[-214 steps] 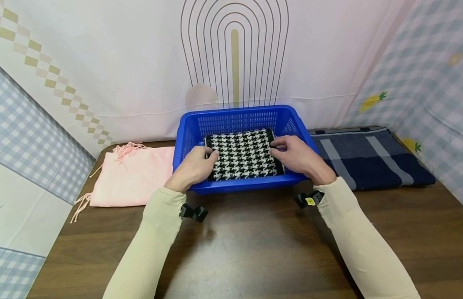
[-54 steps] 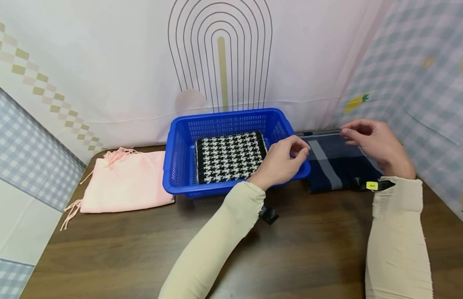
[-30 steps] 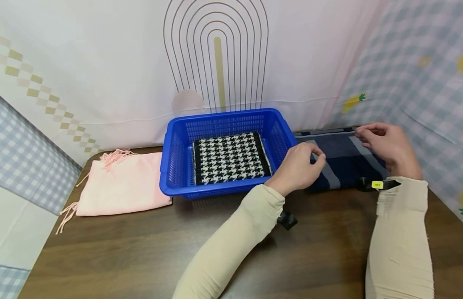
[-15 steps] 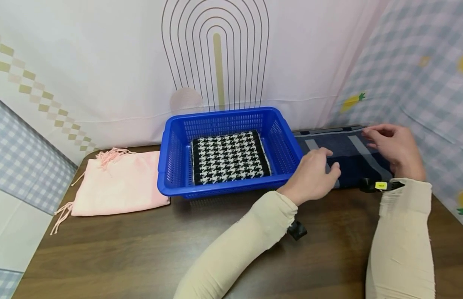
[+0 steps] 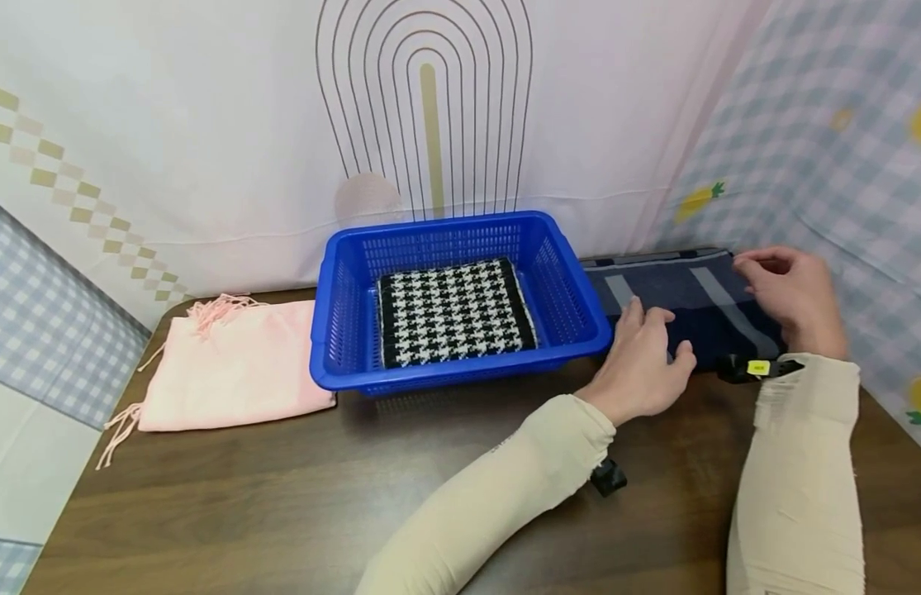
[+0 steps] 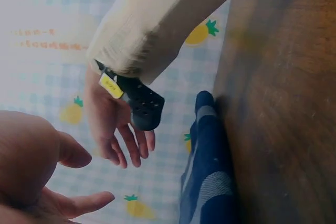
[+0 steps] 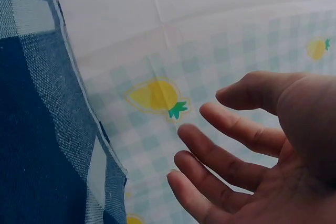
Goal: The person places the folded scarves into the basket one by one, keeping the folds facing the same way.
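Note:
A folded navy plaid cloth lies on the table to the right of a blue basket. My left hand reaches across to the cloth's near left corner, fingers spread and straight. My right hand hovers at the cloth's far right edge, fingers relaxed and holding nothing. The right wrist view shows that right hand open beside the navy cloth. In the left wrist view the left hand is open, with the right hand and the navy cloth beyond it.
A folded black-and-white houndstooth cloth lies flat inside the basket. A pink fringed scarf lies folded to the basket's left. Printed fabric walls close in the back and both sides. The wooden table stretches toward me.
Both hands left the houndstooth cloth in the basket and moved right to the navy cloth. Over the last second my left hand came down onto its near left corner.

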